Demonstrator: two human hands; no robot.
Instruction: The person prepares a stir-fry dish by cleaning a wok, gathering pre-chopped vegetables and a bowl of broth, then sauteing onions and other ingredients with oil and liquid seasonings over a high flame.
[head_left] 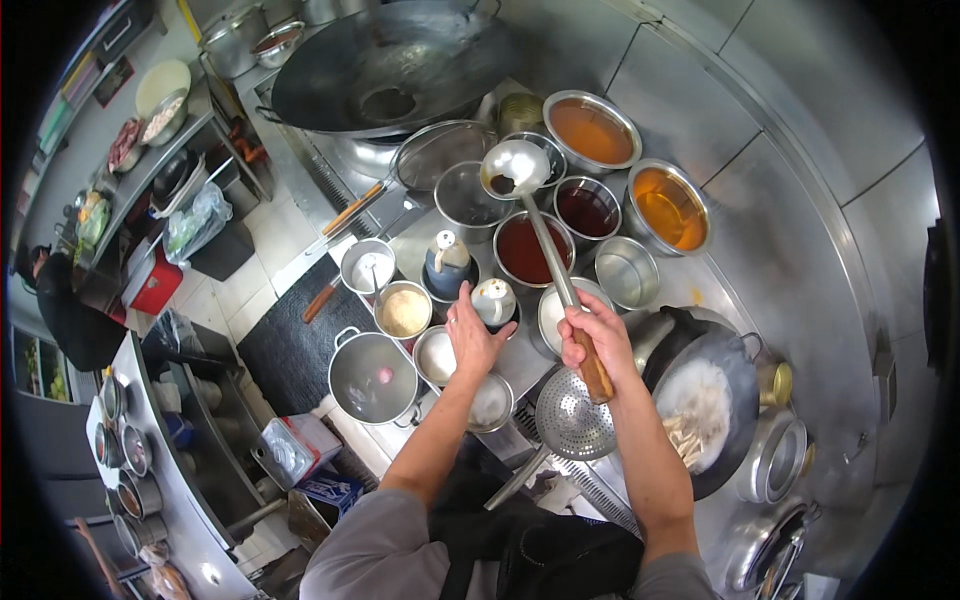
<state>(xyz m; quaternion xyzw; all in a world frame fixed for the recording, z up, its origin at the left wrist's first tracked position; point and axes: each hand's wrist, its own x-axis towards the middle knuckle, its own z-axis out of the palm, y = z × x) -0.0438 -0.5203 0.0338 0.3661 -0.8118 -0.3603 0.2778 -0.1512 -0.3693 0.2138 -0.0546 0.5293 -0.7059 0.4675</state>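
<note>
At centre, right hand (597, 338) clenches ladle (553, 250), dark sauce (502, 184) inside; left hand (478, 345) half-spread around bottle (492, 298), hold unclear; lower right, food (686, 438) unfinished, I judge.

"How many hands (478, 340) (597, 345) are over the counter (725, 290)?"

"Two, and one ladle (550, 245)."

"Dark woks (430, 60) (740, 432)?"

"I make out two."

"Bowls of amber liquid (637, 140) (708, 215)?"

"Two, plus two bowls of dark red liquid (496, 250) (619, 210)."

"Pale-topped bottles (448, 265) (493, 300)?"

"Two."

"And for draining?"

"One perforated strainer (577, 415), one mesh skimmer (430, 155)."

"Two-handled pots (345, 388) beside the left forearm (430, 440)?"

"One, with a single pinkish piece (385, 375) inside."
</note>
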